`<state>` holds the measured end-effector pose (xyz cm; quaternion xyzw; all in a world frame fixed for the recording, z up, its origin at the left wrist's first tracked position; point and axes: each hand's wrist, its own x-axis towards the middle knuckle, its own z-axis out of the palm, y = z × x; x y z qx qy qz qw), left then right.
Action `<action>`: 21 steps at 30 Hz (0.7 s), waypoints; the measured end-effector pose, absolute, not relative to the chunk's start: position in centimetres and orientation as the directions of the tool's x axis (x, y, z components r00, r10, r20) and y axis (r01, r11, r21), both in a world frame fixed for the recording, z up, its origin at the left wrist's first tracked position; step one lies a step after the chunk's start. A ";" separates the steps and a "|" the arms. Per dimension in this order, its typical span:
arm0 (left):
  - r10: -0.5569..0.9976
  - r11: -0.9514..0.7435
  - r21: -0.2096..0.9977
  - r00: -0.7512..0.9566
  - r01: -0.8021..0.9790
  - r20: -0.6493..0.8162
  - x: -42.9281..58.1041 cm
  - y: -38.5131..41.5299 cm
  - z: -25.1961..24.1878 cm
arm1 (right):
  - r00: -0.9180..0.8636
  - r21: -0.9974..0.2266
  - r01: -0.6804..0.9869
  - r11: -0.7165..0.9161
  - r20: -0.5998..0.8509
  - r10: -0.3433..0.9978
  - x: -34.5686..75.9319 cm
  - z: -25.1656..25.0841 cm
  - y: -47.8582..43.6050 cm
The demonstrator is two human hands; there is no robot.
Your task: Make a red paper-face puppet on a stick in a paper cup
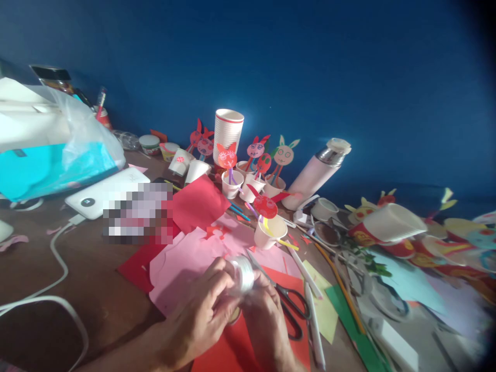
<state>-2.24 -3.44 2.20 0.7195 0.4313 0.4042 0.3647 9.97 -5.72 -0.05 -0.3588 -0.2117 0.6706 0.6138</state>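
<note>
Left of held roll point(245, 275), illegibly lettered power bank point(106, 191)

I'm in a makeshift craft corner, at a brown bench point(103, 281) set against a dark blue wall point(248, 57). Pink paper point(184, 268), scissors point(281, 290) and cut-paper figures point(265, 206) with drawn faces tell me so. A flask point(310, 181) and a white power bank point(104, 194) make it look informal; whether it's a home or a classroom, I can't tell.
</note>
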 end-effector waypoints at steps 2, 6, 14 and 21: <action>0.917 -0.348 0.880 0.312 0.323 0.248 -2.2 -3.4 2.3 | 0.001 -0.712 -0.683 -0.165 -0.227 0.974 9.9 0.0 -5.7; 0.927 -0.312 0.891 0.313 0.331 0.209 -2.3 -2.9 2.6 | -0.033 -0.697 -0.695 -0.176 -0.214 0.976 9.7 0.5 -5.6; 0.913 -0.338 0.869 0.350 0.360 0.210 -2.5 -2.9 2.3 | -0.058 -0.738 -0.642 -0.210 -0.226 0.972 9.8 0.4 -5.8; 0.847 -0.494 0.756 0.434 0.430 0.307 -2.7 -3.3 1.6 | -0.076 -0.711 -0.676 -0.194 -0.195 0.978 9.8 0.7 -5.7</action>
